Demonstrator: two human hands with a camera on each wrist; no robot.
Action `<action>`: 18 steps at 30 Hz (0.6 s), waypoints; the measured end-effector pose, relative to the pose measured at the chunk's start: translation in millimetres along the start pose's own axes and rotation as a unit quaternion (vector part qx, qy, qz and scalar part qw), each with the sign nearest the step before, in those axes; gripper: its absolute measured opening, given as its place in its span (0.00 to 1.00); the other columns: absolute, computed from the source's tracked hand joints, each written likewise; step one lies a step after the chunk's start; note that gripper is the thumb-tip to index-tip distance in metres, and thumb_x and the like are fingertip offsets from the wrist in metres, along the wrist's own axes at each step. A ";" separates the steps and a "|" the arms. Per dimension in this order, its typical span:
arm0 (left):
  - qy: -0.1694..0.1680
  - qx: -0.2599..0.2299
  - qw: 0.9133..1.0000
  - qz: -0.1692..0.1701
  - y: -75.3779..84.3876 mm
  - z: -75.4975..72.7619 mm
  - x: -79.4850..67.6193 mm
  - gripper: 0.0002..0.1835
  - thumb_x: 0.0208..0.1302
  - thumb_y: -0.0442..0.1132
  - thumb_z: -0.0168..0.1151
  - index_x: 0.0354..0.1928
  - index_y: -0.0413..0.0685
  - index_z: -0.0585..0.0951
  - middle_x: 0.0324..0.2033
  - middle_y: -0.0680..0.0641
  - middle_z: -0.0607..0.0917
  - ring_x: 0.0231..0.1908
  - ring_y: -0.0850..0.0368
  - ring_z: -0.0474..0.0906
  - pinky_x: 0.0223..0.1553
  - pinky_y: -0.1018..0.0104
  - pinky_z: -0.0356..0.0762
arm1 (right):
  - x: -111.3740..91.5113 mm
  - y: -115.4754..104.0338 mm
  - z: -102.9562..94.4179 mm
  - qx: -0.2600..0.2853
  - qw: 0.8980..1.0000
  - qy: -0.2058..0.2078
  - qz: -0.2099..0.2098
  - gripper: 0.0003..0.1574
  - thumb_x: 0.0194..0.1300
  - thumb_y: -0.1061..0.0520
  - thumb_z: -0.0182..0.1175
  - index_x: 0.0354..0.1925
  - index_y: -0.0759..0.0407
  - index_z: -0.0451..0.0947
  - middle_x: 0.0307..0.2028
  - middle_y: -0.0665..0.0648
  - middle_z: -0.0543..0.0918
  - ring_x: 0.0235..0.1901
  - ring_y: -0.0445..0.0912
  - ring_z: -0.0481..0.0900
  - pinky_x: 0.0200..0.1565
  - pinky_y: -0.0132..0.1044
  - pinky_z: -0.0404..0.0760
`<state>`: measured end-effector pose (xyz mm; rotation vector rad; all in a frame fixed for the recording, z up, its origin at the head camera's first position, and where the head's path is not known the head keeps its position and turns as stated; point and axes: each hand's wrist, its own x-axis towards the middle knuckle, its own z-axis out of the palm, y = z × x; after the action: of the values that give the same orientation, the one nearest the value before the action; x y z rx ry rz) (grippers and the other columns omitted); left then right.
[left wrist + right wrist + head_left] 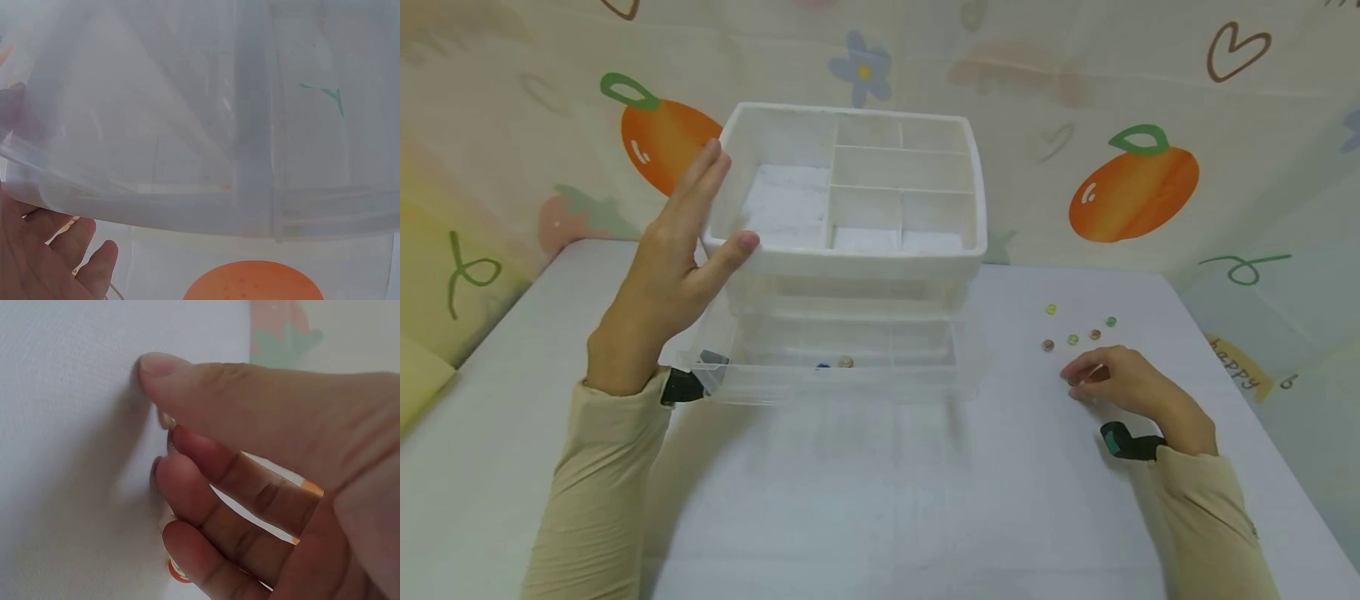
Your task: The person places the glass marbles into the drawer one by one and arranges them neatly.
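So your left hand (662, 258) is resting against the left end of the white organizer (857, 265), fingers stretched out along its side and thumb lying over the near rim of the divided top tray. It's not wrapped round anything.

Your right hand (1131, 385) is down at the right of the table (857, 508), thumb and fingers curled in to pinch a small bead (1072, 381). Can't tell if it's off the cloth or touching it.

Just beyond that hand you've got five loose beads scattered about: a yellow one (1051, 309) farthest out, a green one (1111, 321) to the right, plus a yellow-green and two brownish ones.

The clear drawer (880, 385) sticks out on the organizer's near side, with a pale bead (846, 362) and something dark blue (823, 365) in it.
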<state>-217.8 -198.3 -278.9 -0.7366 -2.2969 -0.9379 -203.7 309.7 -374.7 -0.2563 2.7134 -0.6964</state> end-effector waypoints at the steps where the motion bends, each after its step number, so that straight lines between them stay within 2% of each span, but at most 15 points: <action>1: 0.000 -0.001 1.000 0.000 -0.2 0.2 0.0 0.41 0.71 0.59 0.55 0.78 0.48 0.56 0.79 0.52 0.53 0.78 0.55 0.49 0.78 0.53 0.48 | -0.2 -0.2 0.1 0.001 1.000 0.000 -0.002 0.16 0.61 0.60 0.68 0.47 0.67 0.83 0.39 0.60 0.83 0.40 0.51 0.79 0.38 0.34 0.79; 9: 0.001 0.004 1.000 0.011 0.4 -0.5 1.7 0.41 0.71 0.60 0.53 0.77 0.47 0.56 0.78 0.50 0.54 0.78 0.54 0.49 0.78 0.55 0.47 | 1.2 -0.4 2.0 -0.010 1.000 0.012 -0.024 0.14 0.62 0.60 0.68 0.45 0.66 0.84 0.36 0.58 0.83 0.39 0.50 0.80 0.37 0.33 0.78; 18: -0.004 0.000 1.000 -0.003 2.3 -0.2 0.6 0.41 0.71 0.59 0.54 0.78 0.48 0.56 0.79 0.51 0.53 0.78 0.56 0.48 0.78 0.55 0.47 | 0.8 1.7 1.2 -0.021 1.000 0.012 -0.016 0.14 0.62 0.59 0.68 0.44 0.65 0.85 0.38 0.59 0.84 0.39 0.51 0.80 0.39 0.38 0.80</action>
<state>-216.6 -196.9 -277.4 -0.7342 -2.3072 -0.9398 -204.1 310.5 -376.7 -0.3048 2.7556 -0.6553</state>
